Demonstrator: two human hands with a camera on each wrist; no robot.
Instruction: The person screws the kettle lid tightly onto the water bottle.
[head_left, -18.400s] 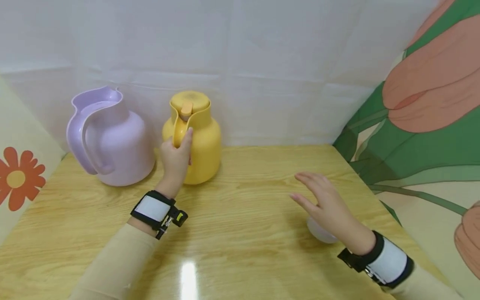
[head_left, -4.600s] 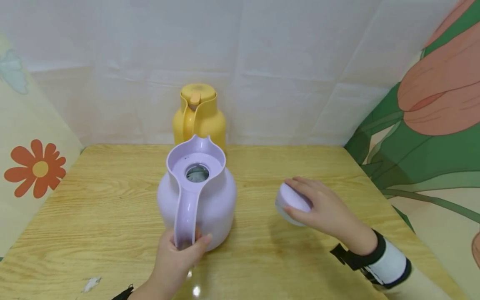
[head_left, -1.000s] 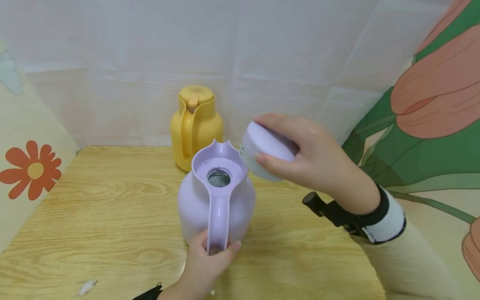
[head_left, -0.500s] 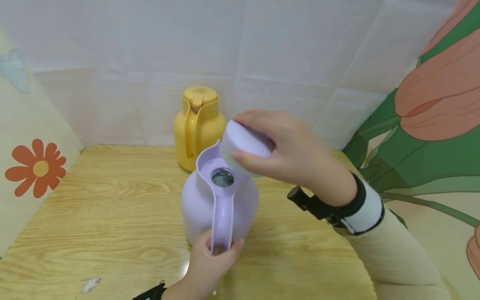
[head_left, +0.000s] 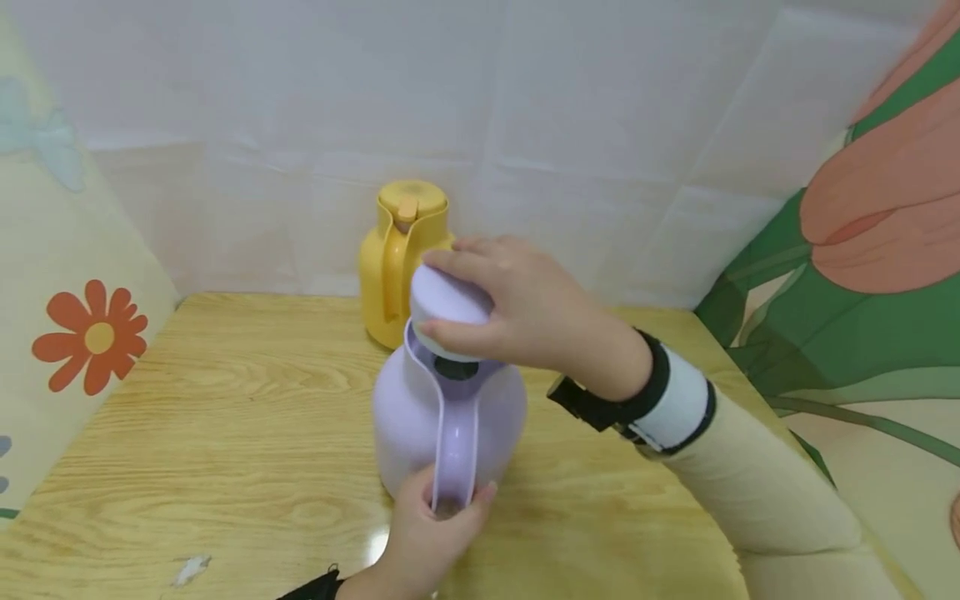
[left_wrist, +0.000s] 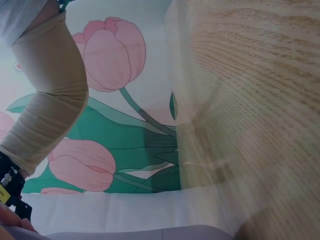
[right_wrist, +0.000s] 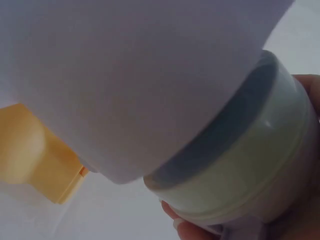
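Note:
A lilac vacuum jug (head_left: pixel 401 425) stands on the wooden table, its handle toward the person. My left hand (head_left: pixel 429 525) grips the lower part of that handle. Over the jug's mouth, my right hand (head_left: pixel 528 308) holds a round lilac lid (head_left: pixel 450 296) by its sides, thumb in front and fingers behind. The lid tilts, and a dark slice of the opening shows beneath its near edge. From the right wrist, the lid's pale lower ring (right_wrist: pixel 250 165) sits right against the jug's spout rim (right_wrist: pixel 150 150). Only a strip of the jug (left_wrist: pixel 185 234) enters the left wrist view.
Behind the lilac jug a yellow vacuum jug (head_left: pixel 382 283) with its lid on stands near the white cloth backdrop (head_left: pixel 315 125). A pale worn patch (head_left: pixel 191 570) marks the table (head_left: pixel 247 433) at front left. Flower-printed panels (head_left: pixel 885 233) flank both sides.
Earlier the left hand held the yellow jug's handle; the lilac jug stood at left. It now stands in front, gripped by the left hand. The right hand has carried the lid left over its mouth.

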